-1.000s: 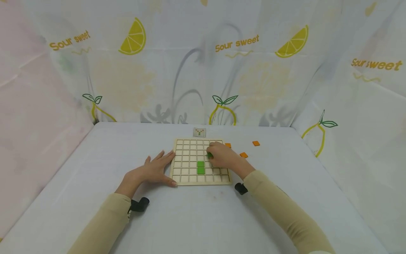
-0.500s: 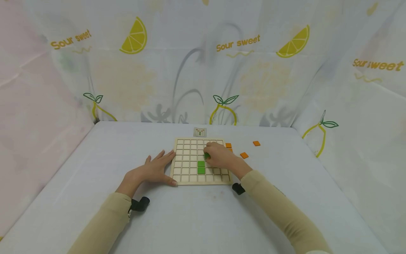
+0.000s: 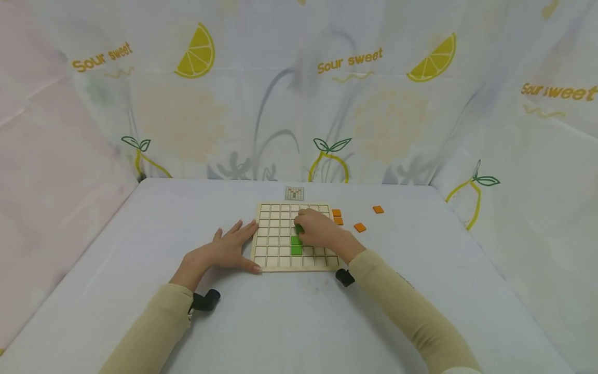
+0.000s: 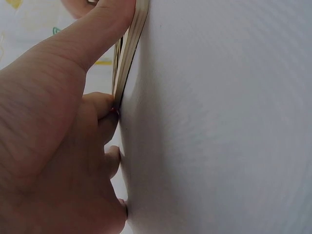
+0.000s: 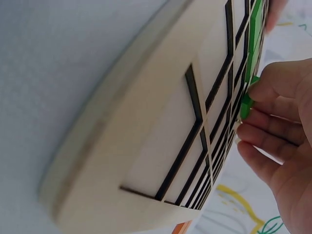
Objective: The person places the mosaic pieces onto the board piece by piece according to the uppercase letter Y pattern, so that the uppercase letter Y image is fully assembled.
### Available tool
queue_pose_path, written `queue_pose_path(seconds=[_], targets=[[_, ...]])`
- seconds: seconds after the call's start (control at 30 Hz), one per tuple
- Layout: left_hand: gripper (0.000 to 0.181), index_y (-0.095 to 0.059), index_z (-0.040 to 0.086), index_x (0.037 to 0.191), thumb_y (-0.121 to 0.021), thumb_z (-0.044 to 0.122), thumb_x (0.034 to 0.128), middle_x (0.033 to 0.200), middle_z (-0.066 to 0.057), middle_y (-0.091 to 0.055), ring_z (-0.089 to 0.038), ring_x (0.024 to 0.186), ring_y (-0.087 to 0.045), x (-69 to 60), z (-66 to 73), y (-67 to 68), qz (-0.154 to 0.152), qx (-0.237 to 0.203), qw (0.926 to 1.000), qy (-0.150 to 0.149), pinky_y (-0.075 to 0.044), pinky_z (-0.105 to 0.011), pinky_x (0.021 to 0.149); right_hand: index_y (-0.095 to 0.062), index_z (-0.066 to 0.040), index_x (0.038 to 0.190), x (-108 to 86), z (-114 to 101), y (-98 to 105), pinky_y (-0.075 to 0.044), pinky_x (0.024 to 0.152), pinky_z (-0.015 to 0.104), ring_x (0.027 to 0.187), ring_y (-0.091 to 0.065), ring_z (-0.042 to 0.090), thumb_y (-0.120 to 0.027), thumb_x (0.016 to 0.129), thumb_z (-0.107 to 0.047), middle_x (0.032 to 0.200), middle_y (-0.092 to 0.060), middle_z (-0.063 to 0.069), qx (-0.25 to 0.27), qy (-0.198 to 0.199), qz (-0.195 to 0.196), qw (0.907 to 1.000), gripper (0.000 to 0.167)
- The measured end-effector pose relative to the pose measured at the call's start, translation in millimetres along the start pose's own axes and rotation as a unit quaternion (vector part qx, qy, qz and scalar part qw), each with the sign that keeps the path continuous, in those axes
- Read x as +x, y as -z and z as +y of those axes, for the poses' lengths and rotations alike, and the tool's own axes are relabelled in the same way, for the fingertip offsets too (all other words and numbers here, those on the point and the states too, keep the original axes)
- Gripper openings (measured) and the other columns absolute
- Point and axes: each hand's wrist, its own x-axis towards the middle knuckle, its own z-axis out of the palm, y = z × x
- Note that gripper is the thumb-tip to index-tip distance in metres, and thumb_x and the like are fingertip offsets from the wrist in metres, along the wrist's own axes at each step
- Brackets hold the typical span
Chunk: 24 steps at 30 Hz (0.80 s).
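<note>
Leftward across the wooden grid board, the right hand has shifted since the earlier head frames, bringing a pinched green tile to the column where two seated green tiles lie; the left hand stays at the board's left edge. From the head view, the step looks like adding the tile just beyond that pair. Four orange tiles lie on the white cloth to the right, and a small patterned card lies past the far edge, its details too small to read surely.

In the left wrist view, the board's layered side shows, with the thumb against it; the fingers are spread and grasp nothing, seemingly steadying the board.

The right wrist view reveals what the head view hides: thumb and fingertips nearly closed on the held tile, which tilts against the grid. Whether its lower edge touches the board cannot be told. The next move seems to call for levelling it, aligning it with the cell and pressing it flat.
</note>
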Motion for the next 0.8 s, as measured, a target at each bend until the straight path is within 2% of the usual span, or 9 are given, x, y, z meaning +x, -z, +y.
queue_pose_path(seconds=[0.17, 0.43, 0.8], targets=[[0.123, -0.015, 0.009, 0.16, -0.082, 0.06, 0.07, 0.169, -0.01, -0.011, -0.043, 0.155, -0.001, -0.4, 0.4, 1.4, -0.001, -0.003, 1.0, 0.001, 0.005, -0.076, 0.114, -0.07, -0.007, 0.102, -0.1, -2, 1, -0.041, 0.072, 0.031, 0.081, -0.046, 0.017, -0.061, 0.091, -0.005, 0.094, -0.06, 0.004, -0.003, 0.004, 0.008, 1.0, 0.014], [0.123, -0.016, 0.009, 0.16, -0.082, 0.06, 0.0698, 0.169, -0.01, -0.012, -0.043, 0.155, -0.001, -0.6, 0.8, 1.3, -0.002, -0.004, 1.0, 0.0, 0.004, -0.077, 0.113, -0.068, -0.008, 0.095, 4.5, -6, -1, -0.035, 0.068, 0.028, 0.076, -0.04, 0.015, -0.06, 0.09, -0.004, 0.086, -0.053, 0.001, -0.015, -0.001, 0.002, 0.9999, 0.011], [0.128, -0.016, 0.011, 0.16, -0.078, 0.072, 0.0655, 0.169, -0.009, -0.012, -0.041, 0.155, 0.0, -0.9, -3.2, -2.1, 0.002, -0.013, 0.9998, -0.013, 0.007, -0.077, 0.113, -0.069, -0.009, 0.095, 5.8, -12, 3, -0.038, 0.071, 0.028, 0.079, -0.043, 0.016, -0.058, 0.091, -0.005, 0.088, -0.054, 0.0, -0.007, -0.018, -0.017, 0.9997, 0.012]])
